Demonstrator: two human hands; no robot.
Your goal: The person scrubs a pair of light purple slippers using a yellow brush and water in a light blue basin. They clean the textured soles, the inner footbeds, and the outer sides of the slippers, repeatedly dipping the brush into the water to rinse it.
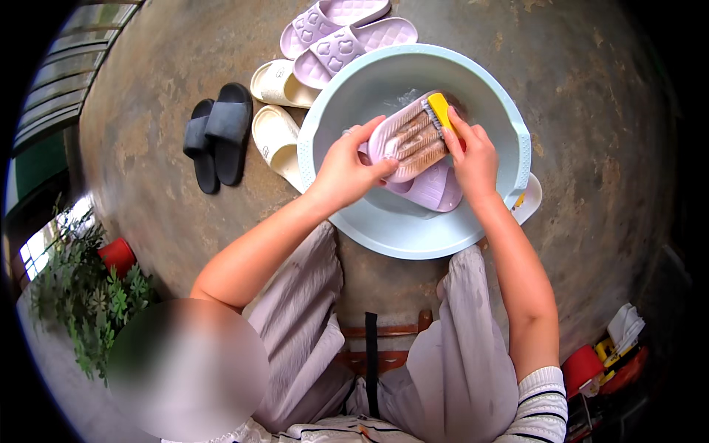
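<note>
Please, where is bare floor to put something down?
Bare floor lies upper right of the basin, and between black slippers and red pot. Crowded: inside the basin, around the held slipper; its upper left, with white slippers and lilac slippers.

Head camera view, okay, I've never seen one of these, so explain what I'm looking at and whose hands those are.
There is no machine at work, just a person. A wide fisheye camera on their head looks down, so straight edges bend. The bare left hand grips a pale purple slipper, upside down; the right hand holds a yellow brush against its underside. Both are over a light blue basin, with another purple slipper inside. On the floor around it are dark slides, cream slippers and a lilac pair.
</note>
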